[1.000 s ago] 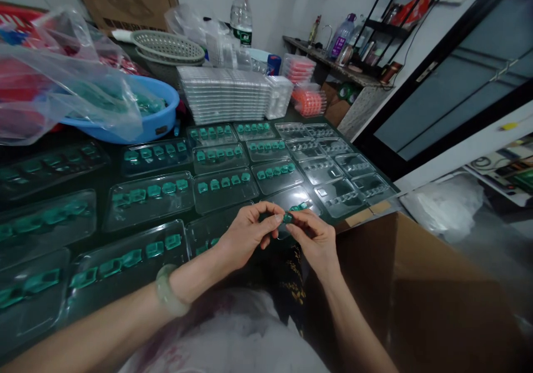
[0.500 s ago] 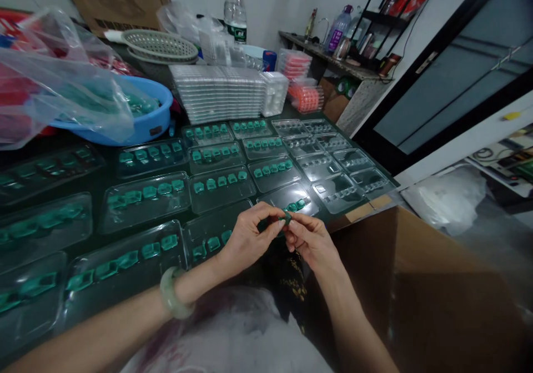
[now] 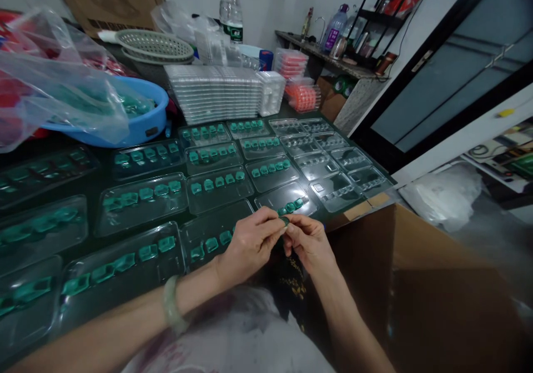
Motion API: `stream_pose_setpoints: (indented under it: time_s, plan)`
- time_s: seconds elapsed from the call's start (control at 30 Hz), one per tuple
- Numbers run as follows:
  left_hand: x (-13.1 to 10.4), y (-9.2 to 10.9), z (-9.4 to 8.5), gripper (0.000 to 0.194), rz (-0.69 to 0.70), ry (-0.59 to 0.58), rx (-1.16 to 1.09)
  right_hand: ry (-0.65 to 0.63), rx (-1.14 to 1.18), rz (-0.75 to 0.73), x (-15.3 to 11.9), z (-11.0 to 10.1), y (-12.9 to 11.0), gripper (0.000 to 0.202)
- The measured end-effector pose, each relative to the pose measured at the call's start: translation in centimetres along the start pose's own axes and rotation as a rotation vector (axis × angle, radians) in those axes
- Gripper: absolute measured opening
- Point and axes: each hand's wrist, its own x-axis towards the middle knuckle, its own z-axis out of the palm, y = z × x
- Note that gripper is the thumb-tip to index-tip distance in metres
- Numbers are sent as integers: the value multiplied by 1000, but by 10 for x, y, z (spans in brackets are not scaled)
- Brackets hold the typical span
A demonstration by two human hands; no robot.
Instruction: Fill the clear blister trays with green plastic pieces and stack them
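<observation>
- At far left, a blue basin is partly covered by a clear bag.
- Across the worktop, green pieces are held in clear trays.
- At near centre, a small green piece is pinched in the grip of the left hand.
- Its right side is pinched by the right hand, fingertips pressed together.
- At near right, a cardboard box is seen.

Trays were clear plastic, v. glossy w/ glare. Green pcs looked translucent & shiny, prob. plastic; held pc too small to tell. Basin was smooth blue plastic, semi-gloss. Bag was thin, crinkled plastic. Open box was matt brown cardbd. Bangle looked smooth, stone-like, w/ slight sheen.
</observation>
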Motion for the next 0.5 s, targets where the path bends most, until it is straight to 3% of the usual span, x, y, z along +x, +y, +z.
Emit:
stream_pose_setpoints:
  time_s: [0.1, 0.23, 0.3, 0.4, 0.5]
  plan:
    - [2, 1, 0, 16, -93, -14, -102, 18, -49, -1, 1, -7, -3, 20]
    - [8, -1, -4, 20, -421, -35, -431, 342, -440, -258, 15, -46, -12, 24]
    - [9, -3, -8, 21, -494, -38, -554, 426, -737, -361, 25, -68, -17, 23]
    - [9, -6, -14, 20, -524, -37, -611, 342, -1150, -386, 38, -85, -19, 20]
    - [8, -8, -18, 19, -523, -26, -599, 311, -1392, -363, 46, -85, -18, 23]
